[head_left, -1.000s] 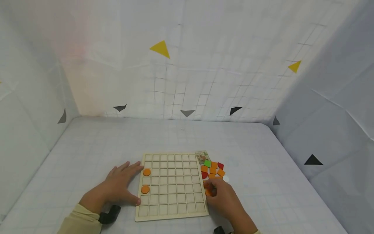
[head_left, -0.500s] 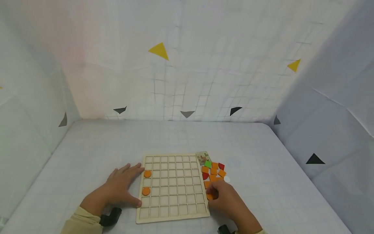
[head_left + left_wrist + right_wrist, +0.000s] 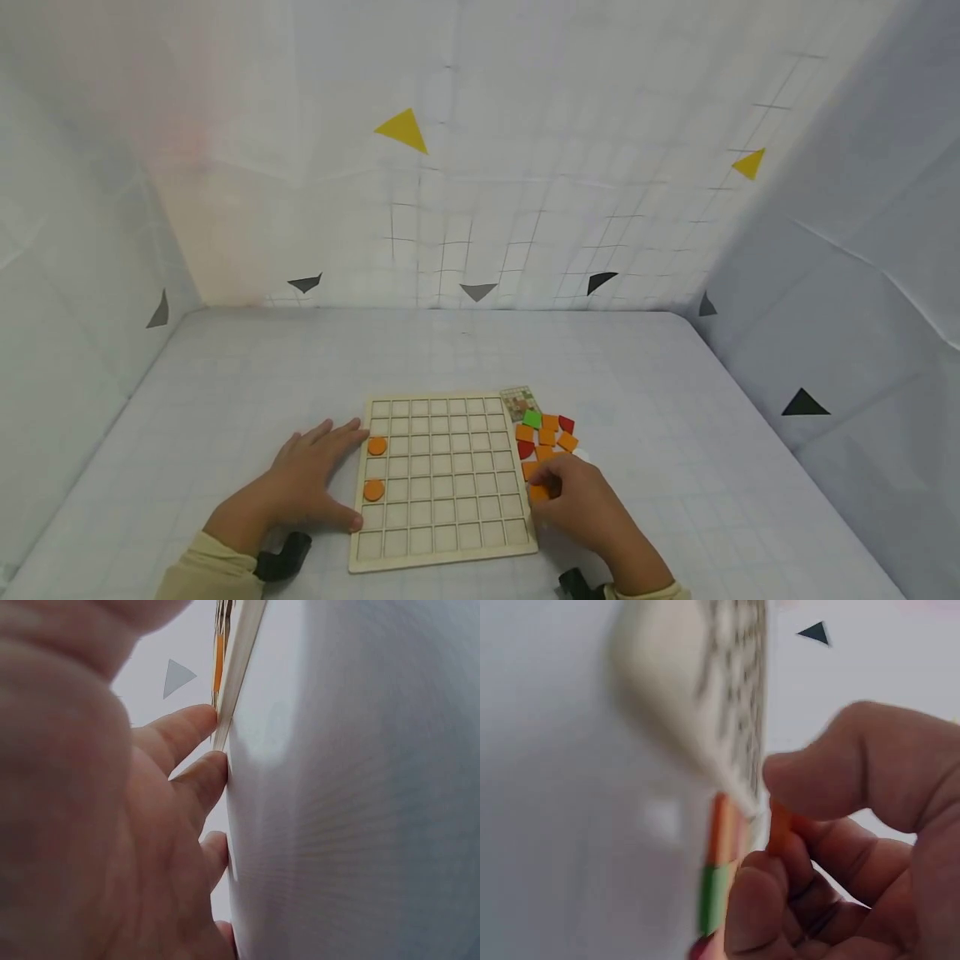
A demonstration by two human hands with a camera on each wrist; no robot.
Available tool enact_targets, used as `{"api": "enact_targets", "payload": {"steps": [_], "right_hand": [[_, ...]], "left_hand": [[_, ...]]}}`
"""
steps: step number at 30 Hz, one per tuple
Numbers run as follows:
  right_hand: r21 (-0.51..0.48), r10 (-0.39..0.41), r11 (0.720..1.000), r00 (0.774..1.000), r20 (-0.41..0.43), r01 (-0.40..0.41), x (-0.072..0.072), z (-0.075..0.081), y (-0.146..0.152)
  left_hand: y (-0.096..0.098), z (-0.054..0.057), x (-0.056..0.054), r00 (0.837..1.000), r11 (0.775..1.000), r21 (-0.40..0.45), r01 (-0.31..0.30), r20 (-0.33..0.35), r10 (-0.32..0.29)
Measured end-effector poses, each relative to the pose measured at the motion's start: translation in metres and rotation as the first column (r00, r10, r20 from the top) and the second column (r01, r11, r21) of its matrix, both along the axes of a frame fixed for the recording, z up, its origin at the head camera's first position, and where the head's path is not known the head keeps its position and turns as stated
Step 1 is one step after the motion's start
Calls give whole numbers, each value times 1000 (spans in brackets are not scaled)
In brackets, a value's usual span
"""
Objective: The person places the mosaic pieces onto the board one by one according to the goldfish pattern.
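A pale wooden grid board point(image 3: 442, 546) lies flat, with an orange disc point(image 3: 377, 446) and a second orange disc point(image 3: 373, 489) in its leftmost column. Along the board's left edge, my left hand point(image 3: 303, 479) spreads its fingers, fingertips and thumb right at the rim. In the left wrist view the fingertips point(image 3: 214, 769) meet the board's side point(image 3: 240, 660). Beyond the right edge, my right hand point(image 3: 573, 504) pinches an orange piece point(image 3: 780, 829) between thumb and fingers. The fingers hide much of that piece, so I cannot tell its full shape.
Right of the board lie several orange squares point(image 3: 547, 437), a green square point(image 3: 532, 418), a red piece point(image 3: 526, 450) and another red piece point(image 3: 566, 425). A small printed card point(image 3: 517, 402) sits at the board's far right corner. White sheeting point(image 3: 480, 208) surrounds the table.
My right hand has lifted slightly away from the loose pieces with the orange piece in its pinch. The left hand stays at the board's edge.
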State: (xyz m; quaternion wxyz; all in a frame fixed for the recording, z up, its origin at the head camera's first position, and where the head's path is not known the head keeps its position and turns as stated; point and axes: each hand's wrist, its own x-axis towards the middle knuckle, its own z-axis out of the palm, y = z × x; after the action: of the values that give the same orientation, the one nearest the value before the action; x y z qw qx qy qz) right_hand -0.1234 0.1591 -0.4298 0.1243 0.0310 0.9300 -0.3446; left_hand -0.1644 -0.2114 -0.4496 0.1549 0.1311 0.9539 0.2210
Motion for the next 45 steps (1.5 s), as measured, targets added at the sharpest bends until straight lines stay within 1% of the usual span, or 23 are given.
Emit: {"api": "enact_targets", "payload": {"steps": [3,6,8,12,16,18,20,22,27,29,32,36,40,45], "right_hand": [[-100,26,994,998,-61,-32,0,7,-8],[-204,101,971,989,-111,-122,0,11,-20],[-238,155,954,980,-123,-181,0,12,-29],[-255,254,927,961,-109,-274,-1,14,-54],[-270,349,892,932,-100,-363,-3,18,-79],[-270,379,879,919,-105,-393,-4,19,-89],[-253,397,875,911,-116,-413,-7,18,-98],[-206,419,876,900,-123,-436,-10,15,-107],[-102,479,868,873,-93,-486,-17,4,-126],[-75,486,868,870,-81,-491,-18,3,-132],[-19,493,868,865,-87,-497,-19,3,-140],[44,501,865,861,-86,-499,-19,5,-147],[79,501,865,863,-68,-496,-18,7,-152],[101,501,863,865,-37,-495,-17,10,-157]], "left_hand": [[-2,1,-1,1000,1000,2,-4,1,4],[-3,-1,-3,1000,1000,5,-1,-9,1],[-3,-3,-5,1000,1000,10,6,-15,-6],[-1,-8,-7,1000,999,34,16,-13,-15],[2,-9,-8,1000,998,53,17,-7,-16],[5,-9,-8,1000,998,60,20,-7,-20],[8,-8,-8,1000,998,62,23,-4,-23],[10,-7,-8,1000,998,58,24,-3,-24],[11,-3,-9,1000,999,30,20,8,-21],[10,-1,-9,1000,999,27,22,9,-22],[8,1,-8,1000,999,33,24,6,-24],[4,2,-6,1000,999,38,26,-1,-26],[1,1,-5,1000,999,32,22,-5,-22],[-2,3,-2,1000,1000,26,3,4,-3]]}}
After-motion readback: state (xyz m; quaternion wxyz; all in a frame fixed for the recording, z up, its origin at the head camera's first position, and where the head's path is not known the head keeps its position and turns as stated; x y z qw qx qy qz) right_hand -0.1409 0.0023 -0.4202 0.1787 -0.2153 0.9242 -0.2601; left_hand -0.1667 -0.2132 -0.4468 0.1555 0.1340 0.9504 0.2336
